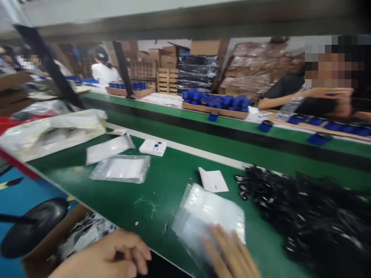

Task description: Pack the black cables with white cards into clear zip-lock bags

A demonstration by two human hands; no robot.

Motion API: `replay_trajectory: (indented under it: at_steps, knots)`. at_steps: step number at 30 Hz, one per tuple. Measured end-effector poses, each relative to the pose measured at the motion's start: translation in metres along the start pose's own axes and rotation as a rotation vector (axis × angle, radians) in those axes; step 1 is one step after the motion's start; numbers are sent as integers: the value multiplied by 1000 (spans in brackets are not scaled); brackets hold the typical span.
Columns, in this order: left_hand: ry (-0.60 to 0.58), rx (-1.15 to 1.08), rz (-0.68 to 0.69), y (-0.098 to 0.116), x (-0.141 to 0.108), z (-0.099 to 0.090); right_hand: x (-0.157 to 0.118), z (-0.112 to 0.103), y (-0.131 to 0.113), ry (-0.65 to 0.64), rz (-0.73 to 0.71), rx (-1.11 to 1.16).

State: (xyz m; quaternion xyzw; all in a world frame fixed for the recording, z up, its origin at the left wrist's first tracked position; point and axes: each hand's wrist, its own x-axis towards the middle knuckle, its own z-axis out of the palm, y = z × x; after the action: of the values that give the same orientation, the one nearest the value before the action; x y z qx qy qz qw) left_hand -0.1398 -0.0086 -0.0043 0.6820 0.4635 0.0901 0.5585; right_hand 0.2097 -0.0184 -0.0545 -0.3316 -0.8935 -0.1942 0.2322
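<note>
My right hand (232, 255) lies with fingers stretched out over the lower part of a stack of clear plastic bags (214, 208), blurred by motion. My left hand (107, 255) is above the table's front edge, its fingers curled in, and no object shows in them. Just behind the bags is a folded white paper leaflet (213, 180). A big heap of black cables (307, 216) with metal-tipped plugs spreads to the right of my right hand. Farther left on the green table (150, 200) lie a packet of clear bags (123, 168) and a stack of small printed cards (153, 147).
Below my left hand stands a cardboard box (84, 231) of scraps. A large white plastic sack (58, 131) lies at the left end. Across a raised ledge, cardboard trays (216, 108) hold blue-and-black items. A co-worker (327, 85) sits at the far right.
</note>
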Motion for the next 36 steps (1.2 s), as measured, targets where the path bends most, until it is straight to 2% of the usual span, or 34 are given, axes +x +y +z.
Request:
replay_trajectory:
  at_steps: [2, 4, 5, 8, 10, 14, 17, 22, 29, 31, 33, 36]
  knots:
    - [152, 281, 288, 30, 30, 20, 15, 1, -10, -57, -11, 17]
    - [151, 583, 489, 48, 61, 39, 21, 1, -16, -65, 101, 64]
    - [194, 693, 531, 53, 76, 46, 20, 1, -18, -46, 173, 71]
    - [433, 833, 449, 59, 108, 62, 9, -1, -22, 38, 382, 32]
    - [527, 832, 379, 61, 118, 65, -1, -1, -25, 38, 498, 22]
    - [543, 798, 414, 60, 124, 58, -9, 0, -27, -73, 696, 91]
    - [575, 777, 482, 57, 123, 49, -9, 2, -24, -114, 764, 118]
    - [683, 763, 499, 56, 125, 47, -3, 4, -19, -121, 849, 177]
    - [763, 819, 430, 48, 135, 40, 7, 0, -10, -108, 1129, 312]
    - [814, 834, 423, 48, 131, 39, 7, -6, -5, -89, 1130, 344]
    - [810, 859, 491, 54, 125, 44, 10, -14, -2, -48, 1062, 422]
    - [652, 910, 690, 71, 118, 60, 21, -27, 0, 16, 870, 582]
